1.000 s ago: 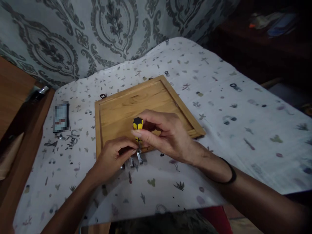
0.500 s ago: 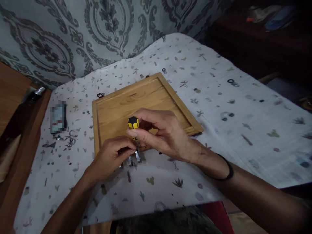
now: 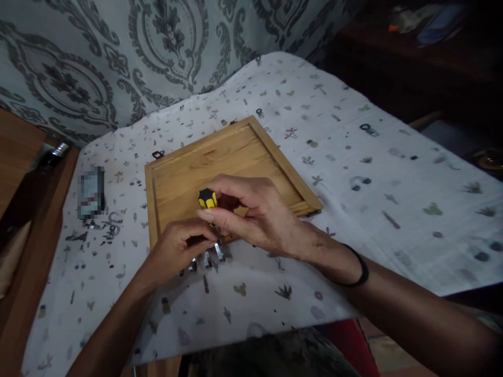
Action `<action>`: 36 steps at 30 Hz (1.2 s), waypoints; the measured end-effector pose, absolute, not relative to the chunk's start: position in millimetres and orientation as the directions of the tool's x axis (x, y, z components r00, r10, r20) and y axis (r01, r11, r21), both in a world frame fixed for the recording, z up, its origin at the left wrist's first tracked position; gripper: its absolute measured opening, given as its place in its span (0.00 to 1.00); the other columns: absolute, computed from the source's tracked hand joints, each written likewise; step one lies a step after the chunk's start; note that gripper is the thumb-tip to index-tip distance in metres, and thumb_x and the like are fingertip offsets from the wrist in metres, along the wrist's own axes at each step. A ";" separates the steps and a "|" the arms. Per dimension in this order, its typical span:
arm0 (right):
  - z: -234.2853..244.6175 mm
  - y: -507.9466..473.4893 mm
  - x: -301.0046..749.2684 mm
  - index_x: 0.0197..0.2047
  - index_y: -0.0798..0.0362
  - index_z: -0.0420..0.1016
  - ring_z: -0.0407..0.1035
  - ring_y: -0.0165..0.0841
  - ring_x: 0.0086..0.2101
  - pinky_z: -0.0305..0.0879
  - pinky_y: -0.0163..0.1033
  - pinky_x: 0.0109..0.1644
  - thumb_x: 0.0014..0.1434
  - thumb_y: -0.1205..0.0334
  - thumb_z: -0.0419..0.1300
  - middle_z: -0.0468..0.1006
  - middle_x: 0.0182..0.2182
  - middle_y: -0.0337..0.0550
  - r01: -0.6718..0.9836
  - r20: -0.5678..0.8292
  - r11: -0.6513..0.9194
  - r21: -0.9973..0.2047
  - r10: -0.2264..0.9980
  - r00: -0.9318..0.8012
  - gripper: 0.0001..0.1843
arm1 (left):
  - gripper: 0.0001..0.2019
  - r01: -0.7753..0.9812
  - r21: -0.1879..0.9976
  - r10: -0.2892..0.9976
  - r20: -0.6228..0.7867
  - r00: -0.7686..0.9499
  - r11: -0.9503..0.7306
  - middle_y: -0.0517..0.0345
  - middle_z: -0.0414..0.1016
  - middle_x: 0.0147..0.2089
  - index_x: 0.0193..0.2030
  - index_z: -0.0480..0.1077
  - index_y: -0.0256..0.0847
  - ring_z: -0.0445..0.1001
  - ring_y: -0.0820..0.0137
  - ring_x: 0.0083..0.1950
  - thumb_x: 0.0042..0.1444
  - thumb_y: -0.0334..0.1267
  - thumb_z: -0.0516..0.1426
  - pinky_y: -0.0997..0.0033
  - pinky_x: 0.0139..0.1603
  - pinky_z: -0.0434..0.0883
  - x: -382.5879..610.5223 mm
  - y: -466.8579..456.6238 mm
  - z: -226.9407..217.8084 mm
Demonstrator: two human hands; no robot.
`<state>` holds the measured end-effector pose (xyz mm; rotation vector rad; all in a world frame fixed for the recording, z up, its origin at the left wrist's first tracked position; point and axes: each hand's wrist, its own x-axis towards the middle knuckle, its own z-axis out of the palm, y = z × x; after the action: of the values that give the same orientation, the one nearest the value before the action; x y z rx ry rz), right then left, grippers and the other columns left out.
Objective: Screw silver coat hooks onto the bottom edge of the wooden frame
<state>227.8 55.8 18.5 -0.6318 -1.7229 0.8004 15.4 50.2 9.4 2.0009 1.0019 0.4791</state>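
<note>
My right hand [image 3: 255, 214] is closed around the yellow and black handle of a screwdriver [image 3: 207, 199], held upright with its shaft pointing down. The tip meets the near edge of a framed wooden board [image 3: 208, 162], by the top of a silver metal hook [image 3: 219, 253]. My left hand [image 3: 183, 246] rests over the same edge, thumb and forefinger pinched right beside the tip; what sits between them is too small to make out. More silver hooks [image 3: 207, 258] stick out along that edge to the left, partly under my left hand.
A phone-like device [image 3: 91, 192], blurred, lies at the left of the patterned white tablecloth [image 3: 377, 230]. Small loose hardware [image 3: 112, 225] is scattered below it. A dark metal loop [image 3: 158, 154] juts from the board's far edge. A patterned curtain [image 3: 168, 47] hangs behind.
The whole view has shifted slightly, so everything sits a little further left. The screwdriver leans slightly more; both hands keep their places at the board's edge.
</note>
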 end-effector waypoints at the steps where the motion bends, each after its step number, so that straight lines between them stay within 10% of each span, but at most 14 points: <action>1: 18.7 55.7 227.8 0.37 0.51 0.69 0.63 0.27 0.29 0.62 0.34 0.34 0.70 0.58 0.61 0.68 0.28 0.33 0.022 0.604 0.634 -0.773 0.747 -0.278 0.10 | 0.06 0.475 0.809 0.789 -0.024 0.613 -0.345 0.60 0.84 0.35 0.35 0.80 0.41 0.80 0.71 0.37 0.64 0.33 0.62 0.75 0.40 0.74 15.6 50.6 8.5; 36: 18.9 54.0 228.1 0.38 0.55 0.73 0.64 0.24 0.29 0.62 0.32 0.32 0.70 0.55 0.62 0.70 0.30 0.34 0.050 0.639 0.670 -0.741 0.726 -0.255 0.12 | 0.06 0.372 0.806 0.718 0.092 0.690 -0.460 0.59 0.84 0.33 0.34 0.80 0.39 0.81 0.72 0.33 0.63 0.34 0.64 0.77 0.37 0.75 13.5 60.1 6.6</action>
<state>228.1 54.0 18.9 -0.6293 -1.7279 0.7279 13.5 60.1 6.6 2.0903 0.8336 0.5450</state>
